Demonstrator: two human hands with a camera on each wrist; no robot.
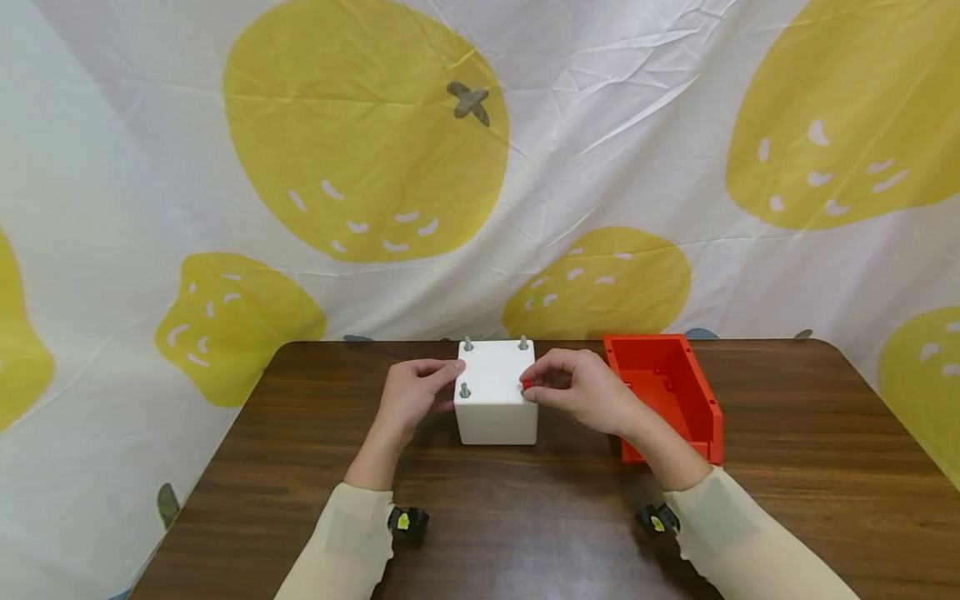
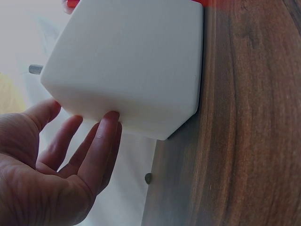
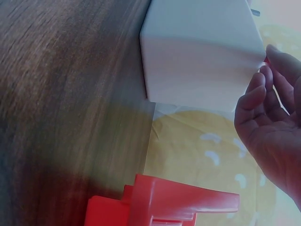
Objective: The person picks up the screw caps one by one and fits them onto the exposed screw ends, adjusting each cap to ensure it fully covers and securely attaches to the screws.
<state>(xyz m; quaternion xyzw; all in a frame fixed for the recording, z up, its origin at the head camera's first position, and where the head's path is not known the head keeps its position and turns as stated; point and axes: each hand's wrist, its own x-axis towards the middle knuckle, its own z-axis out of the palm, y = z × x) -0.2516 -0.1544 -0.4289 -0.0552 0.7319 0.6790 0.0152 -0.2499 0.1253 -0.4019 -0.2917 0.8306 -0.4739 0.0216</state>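
A white block (image 1: 495,425) stands on the table, with metal threaded studs (image 1: 465,390) rising from three corners of its top. Over the near right corner, my right hand (image 1: 583,390) pinches a small red piece (image 1: 527,385) between thumb and index finger. Fingers hide most of that piece, so its exact kind and whether a stud is under it cannot be told. My left hand (image 1: 408,396) rests against the block's left side, thumb at the top edge. In the left wrist view its fingertips (image 2: 111,117) touch the side face without wrapping round it.
Just right of the block is a red open-front plastic bin (image 1: 716,421), behind my right forearm. The dark wooden table (image 1: 510,517) ends at a back edge close behind the block, where a fruit-patterned cloth (image 1: 585,183) hangs.
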